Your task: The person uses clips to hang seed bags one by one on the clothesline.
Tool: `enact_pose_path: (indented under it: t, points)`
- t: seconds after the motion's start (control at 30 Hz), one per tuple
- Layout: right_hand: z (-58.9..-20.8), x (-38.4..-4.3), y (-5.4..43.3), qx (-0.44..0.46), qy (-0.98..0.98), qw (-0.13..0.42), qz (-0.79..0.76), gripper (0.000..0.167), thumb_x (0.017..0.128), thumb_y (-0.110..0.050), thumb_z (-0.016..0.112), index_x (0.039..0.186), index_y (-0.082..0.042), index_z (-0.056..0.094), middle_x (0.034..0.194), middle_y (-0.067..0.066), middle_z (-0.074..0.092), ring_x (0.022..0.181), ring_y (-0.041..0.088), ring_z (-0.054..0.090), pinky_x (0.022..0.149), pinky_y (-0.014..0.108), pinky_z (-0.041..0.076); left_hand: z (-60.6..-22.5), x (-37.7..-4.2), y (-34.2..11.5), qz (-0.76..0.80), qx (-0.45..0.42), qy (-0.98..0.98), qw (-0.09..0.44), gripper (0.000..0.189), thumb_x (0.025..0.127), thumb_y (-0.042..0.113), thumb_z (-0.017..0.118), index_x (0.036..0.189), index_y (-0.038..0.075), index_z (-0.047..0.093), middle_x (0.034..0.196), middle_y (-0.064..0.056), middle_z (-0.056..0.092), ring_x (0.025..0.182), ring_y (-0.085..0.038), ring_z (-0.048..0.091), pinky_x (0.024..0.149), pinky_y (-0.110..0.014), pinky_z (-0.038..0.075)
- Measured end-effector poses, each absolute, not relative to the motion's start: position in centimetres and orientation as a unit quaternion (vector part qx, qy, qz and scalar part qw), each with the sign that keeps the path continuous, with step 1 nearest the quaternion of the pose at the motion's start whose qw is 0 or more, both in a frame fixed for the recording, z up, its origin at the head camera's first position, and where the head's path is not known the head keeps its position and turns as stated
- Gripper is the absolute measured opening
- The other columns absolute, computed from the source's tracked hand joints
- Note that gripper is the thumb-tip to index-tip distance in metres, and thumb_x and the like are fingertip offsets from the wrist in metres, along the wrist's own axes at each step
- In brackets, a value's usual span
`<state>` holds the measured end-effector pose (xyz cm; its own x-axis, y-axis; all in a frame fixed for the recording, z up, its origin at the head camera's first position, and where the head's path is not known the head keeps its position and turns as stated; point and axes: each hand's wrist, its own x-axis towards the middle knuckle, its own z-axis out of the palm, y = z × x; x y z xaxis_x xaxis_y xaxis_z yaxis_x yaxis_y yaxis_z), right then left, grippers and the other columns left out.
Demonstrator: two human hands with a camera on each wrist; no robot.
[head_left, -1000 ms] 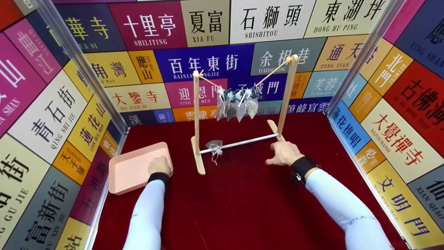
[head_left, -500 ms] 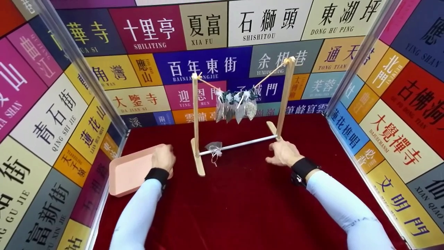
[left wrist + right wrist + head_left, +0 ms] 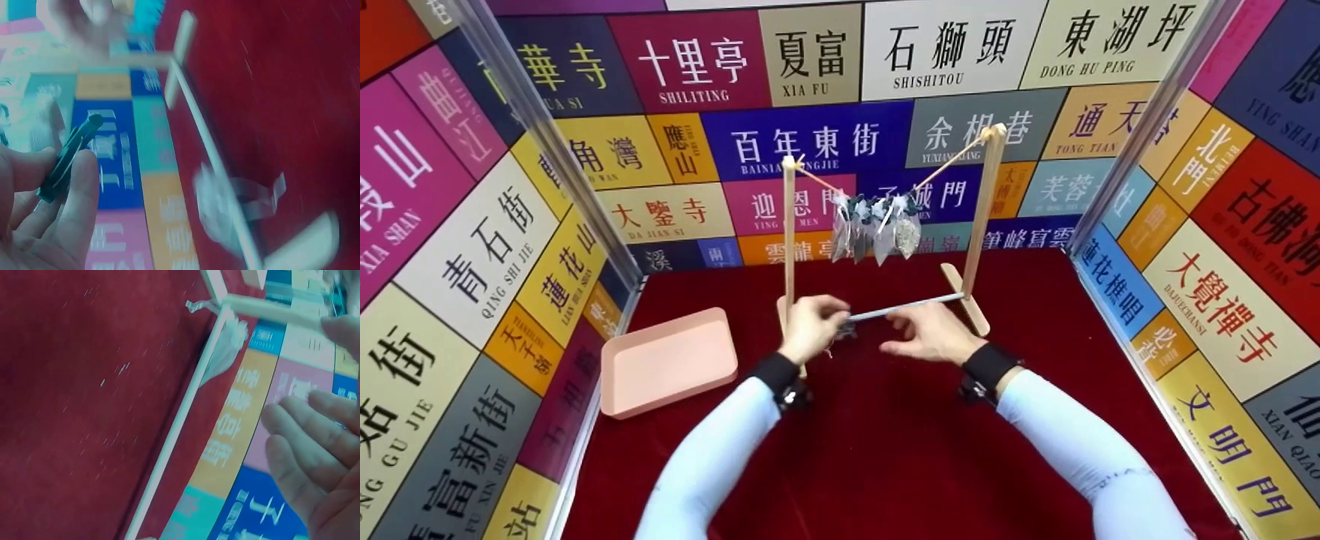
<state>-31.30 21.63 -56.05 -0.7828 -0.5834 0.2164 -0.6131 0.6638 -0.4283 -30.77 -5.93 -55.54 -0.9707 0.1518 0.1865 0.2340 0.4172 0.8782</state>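
My left hand (image 3: 812, 328) pinches a small dark green clothespin (image 3: 68, 160) between thumb and fingers, near the stand's left post. My right hand (image 3: 930, 331) has its fingers spread and relaxed near the pale crossbar (image 3: 907, 307), holding nothing. A sheer organza pouch (image 3: 225, 351) with a ribbon lies by the crossbar; my left hand largely hides it in the head view. Several grey-white pouches (image 3: 881, 232) hang from dark green clothespins (image 3: 851, 204) on a string (image 3: 952, 163) between the posts.
The wooden stand has a right post (image 3: 984, 210) and a left post (image 3: 789, 232) on flat feet. A pink tray (image 3: 667, 367) lies left on the red cloth (image 3: 870, 465). Sign-covered panels (image 3: 810, 142) enclose the back and sides.
My left hand has moved right from the pink tray to the left post, with a clothespin now visible in it. My right hand has shifted left from the stand's right foot along the crossbar.
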Motion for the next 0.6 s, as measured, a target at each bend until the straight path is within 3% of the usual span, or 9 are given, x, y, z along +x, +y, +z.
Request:
enact_pose_path:
  t: [0.1,0.23,0.33,0.47,0.6]
  points:
    - [-56.0,-31.1,20.5,0.343,-0.904,0.038,0.254,0.055,0.094,-0.044,0.091,0.135,-0.009,0.078,0.105,0.011,0.086,0.085,0.026,0.082,0.078,0.04,0.068,-55.2,-30.5,-3.8,-0.583,-0.098,-0.807,-0.007,0.013,0.103,0.004,0.077,0.114,-0.001,0.084,0.11,-0.022,0.086,0.083,-0.025,0.084,0.07,-0.033,0.071]
    - [-56.3,-31.1,20.2,0.375,-0.885,0.07,0.268,0.042,0.1,-0.032,0.086,0.136,-0.011,0.079,0.102,0.011,0.086,0.086,0.029,0.083,0.076,0.04,0.067,-55.1,-30.4,-2.5,-0.613,-0.092,-0.784,-0.023,0.014,0.104,0.004,0.076,0.116,-0.001,0.083,0.11,-0.023,0.085,0.079,-0.015,0.081,0.069,-0.03,0.07]
    - [-56.5,-31.0,20.7,0.388,-0.875,0.098,0.272,0.039,0.101,-0.029,0.085,0.135,-0.009,0.08,0.104,0.012,0.087,0.087,0.032,0.083,0.074,0.042,0.067,-55.2,-30.6,-2.4,-0.62,-0.087,-0.779,-0.029,0.015,0.105,0.005,0.076,0.116,-0.002,0.082,0.11,-0.023,0.085,0.078,-0.017,0.081,0.068,-0.03,0.07]
    - [-56.8,-31.2,21.4,0.387,-0.875,0.136,0.257,0.034,0.099,-0.028,0.085,0.125,-0.006,0.083,0.098,0.012,0.085,0.08,0.03,0.081,0.068,0.041,0.065,-56.2,-31.2,-2.9,-0.59,-0.076,-0.804,0.004,0.018,0.107,0.011,0.073,0.118,-0.001,0.081,0.108,-0.022,0.085,0.086,-0.032,0.085,0.07,-0.032,0.07]
    - [-57.2,-31.6,22.3,0.367,-0.886,0.158,0.234,0.029,0.098,-0.028,0.086,0.112,-0.003,0.082,0.091,0.012,0.083,0.076,0.031,0.079,0.067,0.043,0.063,-58.9,-32.2,-4.0,-0.497,-0.042,-0.863,0.081,0.024,0.105,0.016,0.073,0.125,0.003,0.078,0.114,-0.017,0.086,0.103,-0.035,0.083,0.089,-0.043,0.068]
